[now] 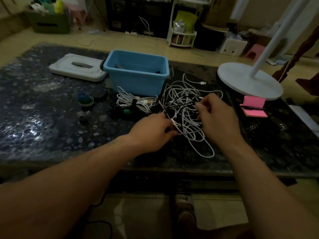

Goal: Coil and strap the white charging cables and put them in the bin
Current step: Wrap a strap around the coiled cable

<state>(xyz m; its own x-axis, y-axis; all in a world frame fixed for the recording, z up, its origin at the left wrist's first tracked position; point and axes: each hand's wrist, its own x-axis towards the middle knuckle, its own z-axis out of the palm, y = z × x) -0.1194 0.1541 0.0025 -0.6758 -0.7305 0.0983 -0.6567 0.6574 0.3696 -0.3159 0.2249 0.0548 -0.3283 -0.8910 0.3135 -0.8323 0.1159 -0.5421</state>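
One white bundle (133, 102) lies coiled and strapped on the counter (51, 121), just before the blue bin (138, 80), not yet inside. My left hand (153, 131) and right hand (216, 116) each pinch strands of the loose tangle (187, 107). Most work remains, I judge.

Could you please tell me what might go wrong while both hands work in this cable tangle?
The left hand and right hand both grip the tangle of white cables; pulling apart may tighten knots. Black strands run through it and could snag. Dragging the pile might disturb the strapped bundle beside it.
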